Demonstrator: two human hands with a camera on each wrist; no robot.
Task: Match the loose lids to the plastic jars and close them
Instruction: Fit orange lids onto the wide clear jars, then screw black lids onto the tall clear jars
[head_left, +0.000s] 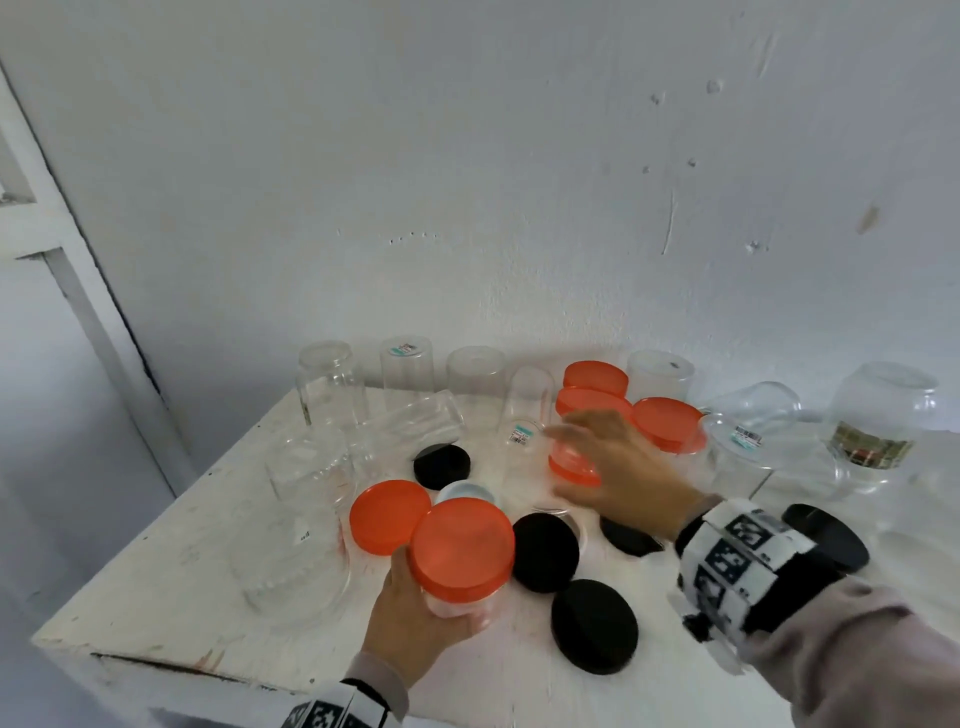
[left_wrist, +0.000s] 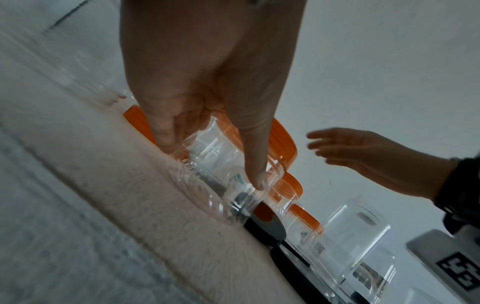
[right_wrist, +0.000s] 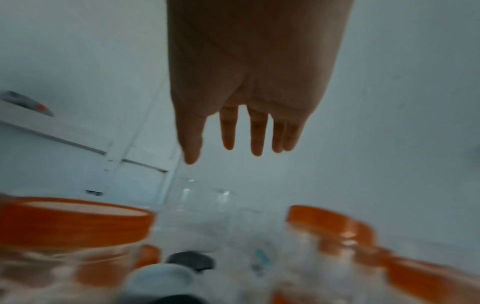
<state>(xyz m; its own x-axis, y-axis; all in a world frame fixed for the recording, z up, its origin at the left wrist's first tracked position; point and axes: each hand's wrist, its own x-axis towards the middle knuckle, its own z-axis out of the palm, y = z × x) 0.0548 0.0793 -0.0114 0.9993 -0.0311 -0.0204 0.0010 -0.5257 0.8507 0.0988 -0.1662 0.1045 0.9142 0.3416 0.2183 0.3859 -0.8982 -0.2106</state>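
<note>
Worktop (head_left: 171, 571), white and scuffed, stands against a pale wall and carries everything else. Clear plastic jars crowd it: a row stands mouth-down along the wall (head_left: 405, 366), a big round one with a printed label (head_left: 878, 421) sits at the far right, and a wide ribbed one (head_left: 298, 545) is near the left edge. Three jars with orange lids cluster at the back (head_left: 667, 423).

The right hand (head_left: 618, 467) hovers over the middle of the worktop with its fingers straight and spread, holding nothing; the right wrist view shows the same splayed fingers (right_wrist: 255, 131) in the air above blurred orange lids.

The left hand (head_left: 415, 618) grips a clear jar capped with an orange lid (head_left: 462, 545) near the front of the worktop, thumb and fingers curled round its wall (left_wrist: 233, 181).

A loose orange lid (head_left: 387, 514) lies just left of that jar. Black lids lie scattered beside it: one touching its right side (head_left: 545, 551), one nearer the front (head_left: 595, 626), one further back (head_left: 441, 465).
</note>
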